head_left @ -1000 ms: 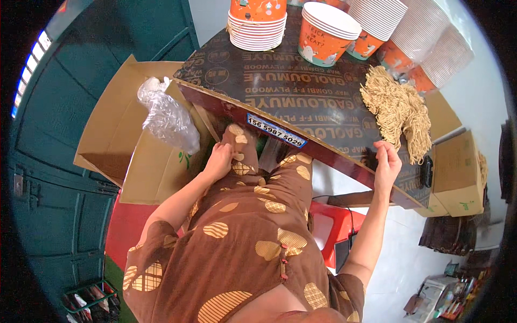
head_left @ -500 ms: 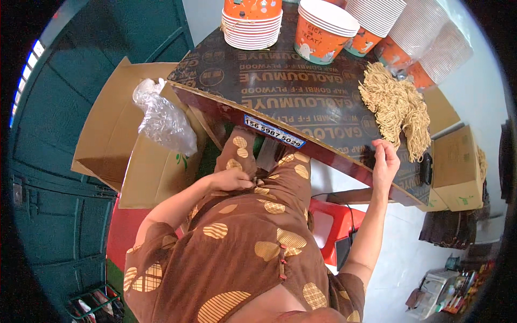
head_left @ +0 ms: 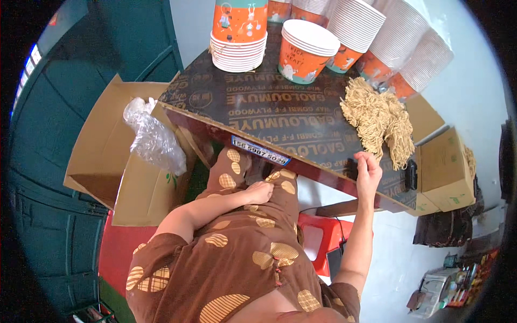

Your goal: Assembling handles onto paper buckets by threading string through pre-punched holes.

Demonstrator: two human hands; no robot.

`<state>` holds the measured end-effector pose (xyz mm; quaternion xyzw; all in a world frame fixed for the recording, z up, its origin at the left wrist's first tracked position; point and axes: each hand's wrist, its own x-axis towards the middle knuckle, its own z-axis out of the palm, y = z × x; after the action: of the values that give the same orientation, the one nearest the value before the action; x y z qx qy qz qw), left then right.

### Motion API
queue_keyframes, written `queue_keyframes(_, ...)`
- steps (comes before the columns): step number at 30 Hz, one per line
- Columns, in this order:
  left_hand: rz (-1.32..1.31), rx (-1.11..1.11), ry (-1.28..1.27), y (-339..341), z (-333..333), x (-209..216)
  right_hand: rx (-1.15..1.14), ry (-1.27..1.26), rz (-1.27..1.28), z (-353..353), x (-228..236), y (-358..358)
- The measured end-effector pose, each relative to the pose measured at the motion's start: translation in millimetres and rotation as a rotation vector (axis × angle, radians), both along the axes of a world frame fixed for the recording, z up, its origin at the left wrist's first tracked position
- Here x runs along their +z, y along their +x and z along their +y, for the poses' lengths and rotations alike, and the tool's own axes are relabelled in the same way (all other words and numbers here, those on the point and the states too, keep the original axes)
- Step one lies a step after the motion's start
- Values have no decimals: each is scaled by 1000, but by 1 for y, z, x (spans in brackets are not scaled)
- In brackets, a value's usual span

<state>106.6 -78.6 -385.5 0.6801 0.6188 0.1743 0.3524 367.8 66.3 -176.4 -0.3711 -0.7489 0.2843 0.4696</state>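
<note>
My left hand [head_left: 259, 192] rests across my lap below the table edge, its fingers curled in; whatever they may hold is hidden. At the table's front edge on the right, my right hand [head_left: 368, 173] is raised with fingers bent and pressed together; I cannot make out anything in them. Just beyond it lies a bundle of tan twine loops [head_left: 374, 116], close to the fingertips. Farther back stand an upturned stack of orange paper buckets [head_left: 240, 35] with white rims at the left and a short upright stack of orange buckets [head_left: 306, 54] beside it.
More nested buckets [head_left: 356, 27], some in clear plastic [head_left: 396, 35], fill the far right of the dark plywood table [head_left: 280, 126]. An open carton [head_left: 141, 188] with a crumpled clear bag [head_left: 156, 137] stands left. Another carton [head_left: 444, 167] and a red stool [head_left: 323, 237] are at right.
My left hand has moved right across my lap. My right hand stays by the table edge, fingers still bent. The view has shifted, so the table things appear lower and farther left.
</note>
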Motion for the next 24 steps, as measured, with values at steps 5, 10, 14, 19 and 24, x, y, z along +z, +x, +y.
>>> queue_keyframes(5,548,237,354,-35,12,5,18,50,6,3,-3,1)
queue_keyframes(10,778,611,38,-87,19,2,4,56,-3,0,3,0)
queue_keyframes(14,553,610,-125,-124,22,-8,13,61,-18,-1,5,-6)
queue_keyframes(19,250,598,127,-167,46,-68,28,99,-45,-2,6,-8)
queue_keyframes(24,-1145,1034,291,-189,53,-112,80,90,-52,-3,9,-16)
